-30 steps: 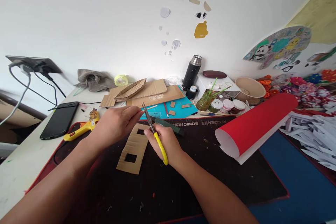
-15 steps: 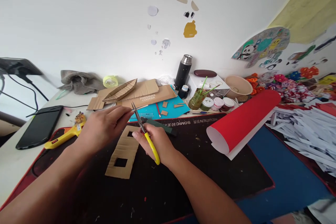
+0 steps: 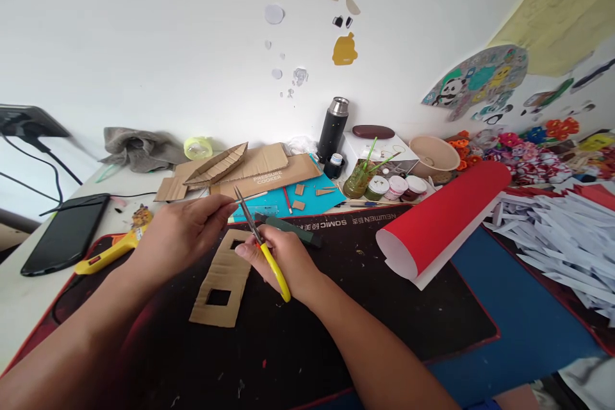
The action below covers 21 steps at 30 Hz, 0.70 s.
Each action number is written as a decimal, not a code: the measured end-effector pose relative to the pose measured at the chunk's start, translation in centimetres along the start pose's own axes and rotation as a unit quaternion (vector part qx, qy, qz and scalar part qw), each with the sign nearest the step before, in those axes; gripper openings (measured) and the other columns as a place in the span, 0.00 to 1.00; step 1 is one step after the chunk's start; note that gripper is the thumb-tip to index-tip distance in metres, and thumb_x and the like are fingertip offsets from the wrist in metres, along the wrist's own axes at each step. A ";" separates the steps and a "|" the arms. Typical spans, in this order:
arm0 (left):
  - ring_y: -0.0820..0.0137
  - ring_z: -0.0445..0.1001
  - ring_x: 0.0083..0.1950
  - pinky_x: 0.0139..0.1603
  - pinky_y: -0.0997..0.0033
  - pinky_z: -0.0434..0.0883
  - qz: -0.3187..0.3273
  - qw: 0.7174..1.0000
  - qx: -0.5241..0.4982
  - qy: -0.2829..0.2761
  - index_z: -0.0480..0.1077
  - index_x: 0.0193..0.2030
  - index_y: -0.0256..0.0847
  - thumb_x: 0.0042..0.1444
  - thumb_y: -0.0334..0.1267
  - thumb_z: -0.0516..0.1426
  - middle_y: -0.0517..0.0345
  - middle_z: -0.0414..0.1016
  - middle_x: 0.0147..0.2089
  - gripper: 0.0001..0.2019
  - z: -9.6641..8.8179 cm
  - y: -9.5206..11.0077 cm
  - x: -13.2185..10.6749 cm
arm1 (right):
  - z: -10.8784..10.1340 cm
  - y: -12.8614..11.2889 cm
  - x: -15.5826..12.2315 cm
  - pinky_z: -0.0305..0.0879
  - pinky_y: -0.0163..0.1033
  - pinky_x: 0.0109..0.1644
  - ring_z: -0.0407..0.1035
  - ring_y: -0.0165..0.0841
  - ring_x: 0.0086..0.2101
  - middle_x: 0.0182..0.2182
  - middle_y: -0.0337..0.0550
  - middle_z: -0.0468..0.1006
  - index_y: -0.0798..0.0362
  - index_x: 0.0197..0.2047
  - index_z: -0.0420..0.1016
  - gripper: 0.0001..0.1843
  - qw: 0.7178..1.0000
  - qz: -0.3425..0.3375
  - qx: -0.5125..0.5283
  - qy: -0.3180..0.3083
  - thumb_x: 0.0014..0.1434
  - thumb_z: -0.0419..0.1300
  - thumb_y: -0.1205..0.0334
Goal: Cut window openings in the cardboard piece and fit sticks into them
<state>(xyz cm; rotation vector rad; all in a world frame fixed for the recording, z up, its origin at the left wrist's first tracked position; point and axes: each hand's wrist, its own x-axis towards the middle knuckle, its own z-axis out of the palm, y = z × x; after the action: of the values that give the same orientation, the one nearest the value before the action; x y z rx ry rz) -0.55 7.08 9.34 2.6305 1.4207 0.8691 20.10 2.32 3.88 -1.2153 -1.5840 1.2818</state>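
While the left hand [image 3: 185, 230] holds its thumb and fingers pinched together, seemingly on a thin pale strip [image 3: 254, 196], the right hand [image 3: 288, 259] is curled around the yellow handles of the scissors [image 3: 273, 269], its thumb reaching left. The blades point far and left and cross the strip just beside the left fingertips; their gap is too fine to judge. That closeness looks like the main hazard: should the strip slip or the left hand drift right, the blades could nick a finger. So slender a piece might also twist between the blades instead of parting cleanly, or a snipped end could jump onto the blue sheet [image 3: 314, 202] on the far side, among the small cardboard scraps [image 3: 298, 205]. Below the hands, the cardboard panel [image 3: 223, 275] with two cut-out windows lies on the dark mat [image 3: 346, 307], where a dropped wrist might crease it. To the left, the yellow glue gun [image 3: 109, 254] lies near the left forearm; an outward swing could knock it.
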 end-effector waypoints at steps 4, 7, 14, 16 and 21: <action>0.70 0.69 0.23 0.27 0.69 0.61 -0.039 0.998 -0.051 -0.024 0.73 0.35 0.46 0.71 0.49 0.52 0.64 0.72 0.23 0.16 -0.6 0.5 0.2 | 0.0 -0.1 -0.1 0.66 0.35 0.36 0.73 0.31 0.29 0.29 0.34 0.78 0.48 0.39 0.77 0.15 1.000 0.000 -0.005 0.004 0.62 0.71 0.47; 0.70 0.70 0.23 0.28 0.69 0.63 -0.062 0.994 -0.068 -0.053 0.70 0.31 0.46 0.72 0.50 0.52 0.64 0.72 0.22 0.19 -0.9 0.6 0.3 | 0.1 0.1 -0.1 0.66 0.35 0.37 0.74 0.31 0.30 0.30 0.35 0.79 0.48 0.38 0.76 0.14 1.000 -0.006 -0.016 0.008 0.63 0.70 0.47; 0.70 0.70 0.22 0.28 0.69 0.63 -0.069 0.991 -0.092 -0.067 0.70 0.30 0.46 0.72 0.50 0.51 0.63 0.75 0.22 0.20 -1.1 1.0 0.5 | 0.1 0.2 0.0 0.61 0.36 0.33 0.67 0.30 0.26 0.24 0.34 0.73 0.49 0.36 0.76 0.15 0.997 -0.003 -0.076 0.016 0.67 0.65 0.47; 0.70 0.70 0.22 0.28 0.69 0.63 -0.069 0.992 -0.084 -0.062 0.72 0.31 0.45 0.71 0.50 0.51 0.63 0.75 0.23 0.19 -1.1 1.1 0.5 | 0.3 0.2 0.0 0.60 0.36 0.33 0.66 0.30 0.26 0.25 0.35 0.74 0.49 0.35 0.76 0.14 0.996 -0.012 -0.087 0.022 0.68 0.64 0.49; 0.68 0.73 0.24 0.30 0.69 0.64 -0.065 0.997 -0.034 -0.040 0.77 0.34 0.45 0.71 0.50 0.52 0.61 0.76 0.24 0.19 -0.3 0.7 0.2 | 0.9 0.4 0.1 0.58 0.36 0.32 0.64 0.30 0.26 0.24 0.36 0.73 0.50 0.33 0.73 0.14 0.993 -0.010 -0.107 0.048 0.69 0.62 0.52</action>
<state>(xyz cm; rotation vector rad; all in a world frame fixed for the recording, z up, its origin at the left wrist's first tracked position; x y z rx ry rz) -0.08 6.70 9.87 2.4628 1.4956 0.7737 19.29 2.23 3.25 -1.3676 -1.6912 1.0433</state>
